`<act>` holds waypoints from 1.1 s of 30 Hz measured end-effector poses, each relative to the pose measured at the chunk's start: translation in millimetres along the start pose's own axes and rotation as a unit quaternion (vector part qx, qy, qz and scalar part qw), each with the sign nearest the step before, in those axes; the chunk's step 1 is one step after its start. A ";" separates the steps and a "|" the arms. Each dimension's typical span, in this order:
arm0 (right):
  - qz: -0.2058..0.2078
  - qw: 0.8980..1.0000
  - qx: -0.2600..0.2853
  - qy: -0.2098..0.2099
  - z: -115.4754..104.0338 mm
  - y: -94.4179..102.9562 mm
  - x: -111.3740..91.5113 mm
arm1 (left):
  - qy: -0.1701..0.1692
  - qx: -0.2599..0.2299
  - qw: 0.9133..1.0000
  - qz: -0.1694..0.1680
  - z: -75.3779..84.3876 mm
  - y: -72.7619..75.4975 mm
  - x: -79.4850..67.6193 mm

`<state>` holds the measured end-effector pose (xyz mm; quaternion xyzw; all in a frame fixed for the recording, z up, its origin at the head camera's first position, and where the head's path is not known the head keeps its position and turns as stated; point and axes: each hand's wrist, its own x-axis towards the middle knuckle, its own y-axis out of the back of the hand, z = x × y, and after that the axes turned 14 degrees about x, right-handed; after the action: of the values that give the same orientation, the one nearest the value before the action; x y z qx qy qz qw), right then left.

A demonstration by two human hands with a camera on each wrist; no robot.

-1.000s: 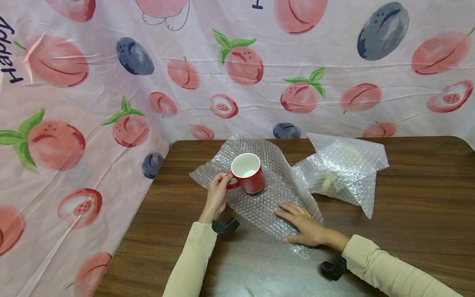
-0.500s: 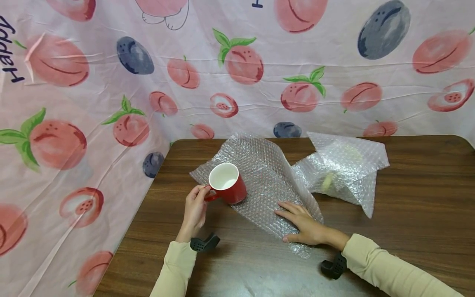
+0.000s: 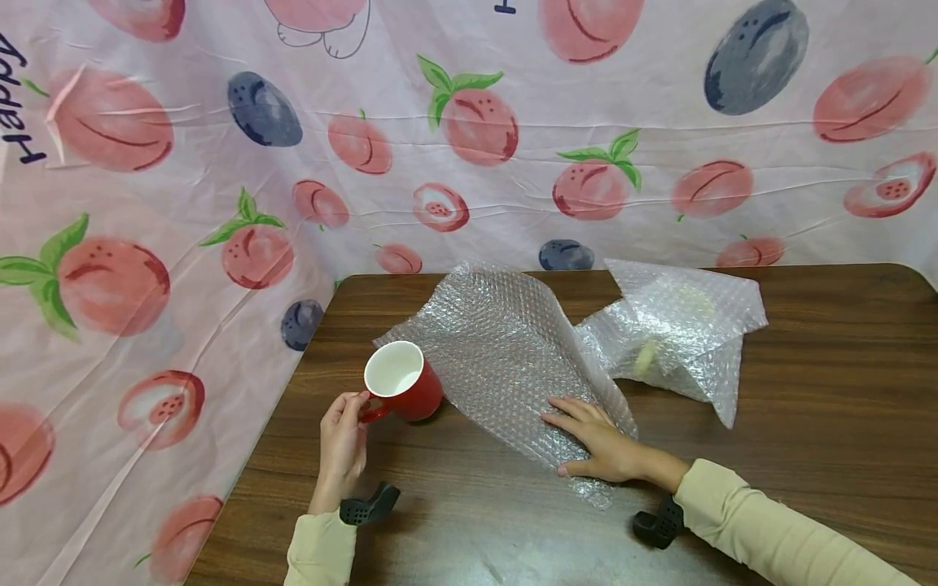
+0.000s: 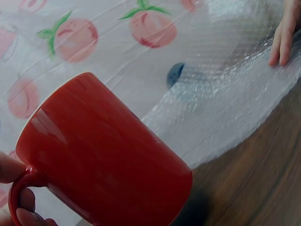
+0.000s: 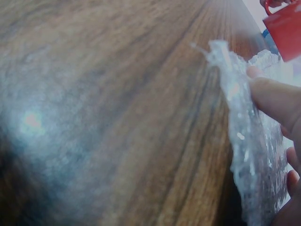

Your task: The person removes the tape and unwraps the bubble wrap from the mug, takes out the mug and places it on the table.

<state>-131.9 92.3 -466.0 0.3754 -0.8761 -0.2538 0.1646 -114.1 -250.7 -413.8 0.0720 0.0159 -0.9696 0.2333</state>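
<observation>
My left hand (image 3: 343, 443) holds a red mug (image 3: 419, 394) by its handle, at the left of the table. The mug is white inside and its mouth faces up. In the left wrist view the mug (image 4: 108, 155) fills much of the picture, with fingers curled through the handle. A sheet of bubble wrap (image 3: 506, 350) lies just right of the mug, its right side curling up. My right hand (image 3: 604, 446) rests on the sheet's near right part with fingers spread. In the right wrist view the thumb lies over the edge of the bubble wrap (image 5: 244, 136).
Right of the sheet lies a bundle of bubble wrap (image 3: 681, 334) around something pale yellow-green, its kind hidden. The brown wooden table (image 3: 821, 423) ends at a fruit-printed cloth (image 3: 513, 203) behind and to the left. Each wrist bears a black camera mount (image 3: 370, 505).
My left hand has carried the mug left and toward me, off the bubble wrap to a spot beside it. My right hand has stayed in place on the sheet.
</observation>
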 end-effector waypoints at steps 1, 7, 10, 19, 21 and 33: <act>0.000 1.000 0.001 0.002 0.1 -0.1 -0.1 | 0.002 0.000 1.000 0.007 -0.2 3.5 -0.8; 0.009 1.000 -0.004 0.015 1.2 0.2 -0.3 | 0.010 0.004 0.999 0.041 -2.7 17.3 -3.5; 0.009 1.000 -0.006 0.014 1.5 0.3 -0.3 | 0.015 0.006 0.999 0.050 -4.7 20.1 -4.0; 0.007 1.000 -0.004 0.008 1.6 -1.5 -0.3 | 0.038 0.002 0.997 0.066 -12.3 25.3 -5.8; 0.009 1.000 -0.005 0.010 1.7 -2.1 -0.4 | 0.039 -0.001 0.997 0.066 -14.3 26.1 -6.4; 0.011 1.000 -0.004 0.017 2.6 -1.4 0.1 | 0.031 0.008 0.999 0.043 -14.1 27.6 -8.2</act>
<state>-132.4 92.2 -469.0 0.3697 -0.8760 -0.2495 0.1837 -92.5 -270.7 -426.4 0.1050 0.0123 -0.9561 0.2735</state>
